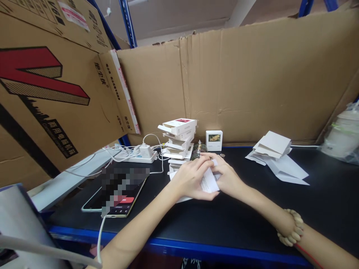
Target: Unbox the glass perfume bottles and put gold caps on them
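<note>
White paper slip (209, 182) at mid-table, pinched between both hands: left hand (190, 178) curled over its left edge, right hand (228, 178) gripping its right edge, fingers closed on it. Beaded bracelet (291, 228) on the right wrist. Phone (117, 198) with cable near the front left edge. Behind the hands, a stack of small boxes (179, 142), a power strip (140, 155), a small display (214, 140). Folded paper (277, 157) towards the right. Black table (252, 224), blue-edged; cardboard wall (252, 82) along the far edge.
</note>
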`<state>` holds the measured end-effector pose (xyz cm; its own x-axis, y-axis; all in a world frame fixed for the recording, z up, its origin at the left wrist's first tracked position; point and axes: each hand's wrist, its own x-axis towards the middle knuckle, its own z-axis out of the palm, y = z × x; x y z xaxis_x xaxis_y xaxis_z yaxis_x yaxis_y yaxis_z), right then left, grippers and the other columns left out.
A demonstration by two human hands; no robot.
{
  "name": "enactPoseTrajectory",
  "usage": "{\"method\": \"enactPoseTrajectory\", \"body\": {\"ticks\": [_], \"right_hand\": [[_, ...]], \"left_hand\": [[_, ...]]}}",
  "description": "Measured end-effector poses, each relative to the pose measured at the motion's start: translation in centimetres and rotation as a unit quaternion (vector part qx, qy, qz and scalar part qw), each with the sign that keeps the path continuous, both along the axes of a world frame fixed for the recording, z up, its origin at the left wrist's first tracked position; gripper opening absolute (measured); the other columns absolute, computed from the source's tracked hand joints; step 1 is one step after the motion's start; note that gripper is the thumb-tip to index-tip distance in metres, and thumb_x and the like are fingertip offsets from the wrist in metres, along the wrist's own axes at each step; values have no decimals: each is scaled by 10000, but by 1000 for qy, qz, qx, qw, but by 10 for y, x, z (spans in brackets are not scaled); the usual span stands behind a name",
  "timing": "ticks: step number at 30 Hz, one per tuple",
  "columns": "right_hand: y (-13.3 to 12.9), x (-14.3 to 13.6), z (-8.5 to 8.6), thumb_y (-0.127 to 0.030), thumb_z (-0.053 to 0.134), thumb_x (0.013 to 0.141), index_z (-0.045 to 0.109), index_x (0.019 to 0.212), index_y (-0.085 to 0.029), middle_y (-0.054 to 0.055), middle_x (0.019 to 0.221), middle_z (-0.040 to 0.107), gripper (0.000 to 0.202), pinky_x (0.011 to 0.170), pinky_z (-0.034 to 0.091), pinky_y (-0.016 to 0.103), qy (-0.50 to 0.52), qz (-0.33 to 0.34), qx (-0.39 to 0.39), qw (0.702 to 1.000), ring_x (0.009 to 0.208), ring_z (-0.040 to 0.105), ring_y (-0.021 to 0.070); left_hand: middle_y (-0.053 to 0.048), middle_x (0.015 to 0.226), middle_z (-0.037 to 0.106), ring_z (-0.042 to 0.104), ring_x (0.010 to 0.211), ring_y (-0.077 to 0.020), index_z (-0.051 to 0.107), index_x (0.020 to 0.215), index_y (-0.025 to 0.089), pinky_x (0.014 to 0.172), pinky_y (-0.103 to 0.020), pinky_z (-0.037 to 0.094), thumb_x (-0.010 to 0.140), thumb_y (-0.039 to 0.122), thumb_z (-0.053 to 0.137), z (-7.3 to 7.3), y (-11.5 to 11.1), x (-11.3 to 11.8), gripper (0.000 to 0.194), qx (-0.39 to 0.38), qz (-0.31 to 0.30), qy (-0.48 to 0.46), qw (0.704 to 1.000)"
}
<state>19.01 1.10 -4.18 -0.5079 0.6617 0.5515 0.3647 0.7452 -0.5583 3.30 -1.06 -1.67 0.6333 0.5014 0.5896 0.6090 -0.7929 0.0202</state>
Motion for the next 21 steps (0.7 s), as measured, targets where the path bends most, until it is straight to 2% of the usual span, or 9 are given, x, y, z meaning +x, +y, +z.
{"method": "enactPoseTrajectory", "body": {"ticks": [4,8,11,14,18,21], "right_hand": [[-4,1,7,-107,560,638,680,915,-214,83,1184,529,320,847,471,376,4,-34,-60,998,1078,515,252],[1,-1,0,-121,613,613,685,903,-205,97,1249,453,310,930,415,381,54,39,-96,993,1133,477,259],[5,-2,-7,-135,632,617,694,877,-188,115,1235,451,272,955,391,385,76,55,-125,988,1140,475,257],[4,-3,-5,-137,615,647,702,853,-182,123,1218,479,228,948,392,404,68,18,-134,989,1124,488,252],[-2,-4,3,-110,555,693,707,752,-185,113,1191,543,180,900,404,464,10,-53,-75,996,1083,507,265],[-3,-3,4,-100,515,717,699,692,-182,108,1156,581,202,859,420,472,-10,-80,-45,996,1068,515,273]], "left_hand": [[-117,1013,597,616,862,-227,428,1059,153,646,-305,518,665,513,542,1,-1,0,545,15,0,-21,1000],[-111,973,616,621,861,-223,439,1051,146,653,-295,519,680,507,522,1,-1,0,524,40,-19,-32,999],[-110,957,624,624,853,-219,451,1036,140,654,-288,516,689,502,511,1,-1,0,505,51,-22,-36,998],[-109,960,629,627,822,-209,466,1024,136,631,-277,509,692,510,496,1,-1,1,501,63,-28,-30,997],[-106,970,633,623,807,-199,495,991,135,597,-260,495,695,533,470,1,-3,4,497,87,-37,-18,995],[-100,985,635,622,810,-202,514,961,143,623,-268,493,694,542,452,0,-4,7,484,99,-35,-10,994]]}}
